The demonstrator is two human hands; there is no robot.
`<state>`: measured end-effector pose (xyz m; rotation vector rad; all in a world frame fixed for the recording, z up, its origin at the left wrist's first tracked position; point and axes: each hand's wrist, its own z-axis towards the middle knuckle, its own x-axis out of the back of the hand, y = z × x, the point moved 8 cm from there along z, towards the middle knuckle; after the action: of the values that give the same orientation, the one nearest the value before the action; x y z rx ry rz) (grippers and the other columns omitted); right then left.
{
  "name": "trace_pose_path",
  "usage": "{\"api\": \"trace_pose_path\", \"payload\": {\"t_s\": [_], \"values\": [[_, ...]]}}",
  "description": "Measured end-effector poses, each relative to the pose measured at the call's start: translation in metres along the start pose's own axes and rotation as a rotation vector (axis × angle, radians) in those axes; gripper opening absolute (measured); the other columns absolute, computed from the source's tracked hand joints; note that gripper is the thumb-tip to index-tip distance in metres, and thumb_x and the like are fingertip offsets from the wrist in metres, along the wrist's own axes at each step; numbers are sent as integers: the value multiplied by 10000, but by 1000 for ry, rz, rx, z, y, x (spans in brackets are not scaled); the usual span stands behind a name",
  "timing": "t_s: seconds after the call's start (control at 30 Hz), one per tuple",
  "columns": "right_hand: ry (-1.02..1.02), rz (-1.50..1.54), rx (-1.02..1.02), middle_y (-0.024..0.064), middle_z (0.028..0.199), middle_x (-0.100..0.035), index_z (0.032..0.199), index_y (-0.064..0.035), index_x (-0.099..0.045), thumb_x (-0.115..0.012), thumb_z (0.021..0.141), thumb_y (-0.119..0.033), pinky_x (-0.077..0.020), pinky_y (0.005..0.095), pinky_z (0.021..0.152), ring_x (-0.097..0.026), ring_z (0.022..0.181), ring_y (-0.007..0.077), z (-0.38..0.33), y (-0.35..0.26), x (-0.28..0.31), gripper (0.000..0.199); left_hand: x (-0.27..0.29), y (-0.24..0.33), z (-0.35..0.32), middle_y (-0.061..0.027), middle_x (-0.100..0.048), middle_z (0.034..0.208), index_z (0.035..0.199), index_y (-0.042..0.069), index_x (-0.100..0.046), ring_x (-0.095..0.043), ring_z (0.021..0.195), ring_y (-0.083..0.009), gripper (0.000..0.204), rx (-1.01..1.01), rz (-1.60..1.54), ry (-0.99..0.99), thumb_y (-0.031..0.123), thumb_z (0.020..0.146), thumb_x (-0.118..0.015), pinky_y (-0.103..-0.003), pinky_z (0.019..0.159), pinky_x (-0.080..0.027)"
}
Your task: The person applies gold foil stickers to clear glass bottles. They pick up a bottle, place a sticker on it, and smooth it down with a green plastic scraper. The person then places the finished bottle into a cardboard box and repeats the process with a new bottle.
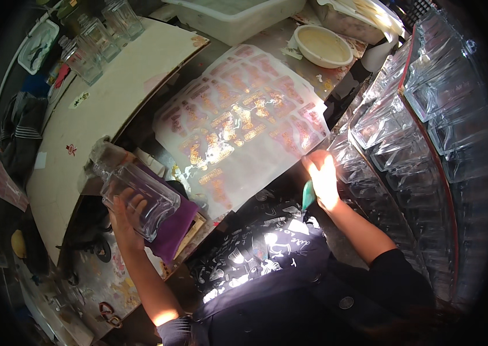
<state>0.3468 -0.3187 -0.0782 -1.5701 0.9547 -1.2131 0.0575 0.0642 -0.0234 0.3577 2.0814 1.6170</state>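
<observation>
Bottles (101, 36) of clear glass, upright in a cluster at far left on pale board (118, 86). Below, left hand (125, 216) wrapped around a clear rectangular glass bottle (140, 193), fingers curled over its lower side, bottle lying tilted with neck toward upper left, resting on purple cloth (176, 226). Centre: translucent sheet of gold and red decals (238, 124), spread flat on dark worktop, lower right corner near the other hand. Behind it, white plastic tub (235, 17) and shallow cream bowl (322, 46). Right hand (323, 180) at sheet's lower right edge, fingers closed around a small teal scraper (308, 195), only part of the tool showing beneath the palm. Far right: stacked rows of clear glass bottles (428, 121), packed tight, separated by red-edged dividers.
</observation>
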Motion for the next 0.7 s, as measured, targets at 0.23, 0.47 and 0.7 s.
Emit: {"api": "trace_pose_path", "payload": {"t_s": [0.23, 0.47, 0.7], "values": [[-116, 360, -348, 56, 922, -658, 1026, 43, -647, -669, 884, -213, -429, 243, 789, -568, 799, 110, 15, 24, -41, 294, 2, 0, -1, -120, -523, 1160, 1399, 81, -380, -566, 980, -236, 674, -2, -8, 12, 470, 901, -616, -353, 869, -489], [-251, 5, -22, 64, 875, -680, 1031, 55, -653, -589, 908, -98, -432, 231, 686, -567, 754, 84, 36, -9, -26, 207, -2, -1, -1, -121, -517, 1158, 1411, 94, -335, -565, 975, -216, 633, 4, -76, -27, 397, 927, -611, -349, 857, -489], [-195, -732, 621, 123, 702, -651, 787, -70, -669, -671, 803, -235, -511, 383, 643, -645, 683, 313, 38, -49, 0, 166, -2, -5, -3, -120, -541, 1147, 1407, 107, -346, -572, 989, -222, 606, 19, -106, -35, 411, 938, -582, -359, 861, -494]]}}
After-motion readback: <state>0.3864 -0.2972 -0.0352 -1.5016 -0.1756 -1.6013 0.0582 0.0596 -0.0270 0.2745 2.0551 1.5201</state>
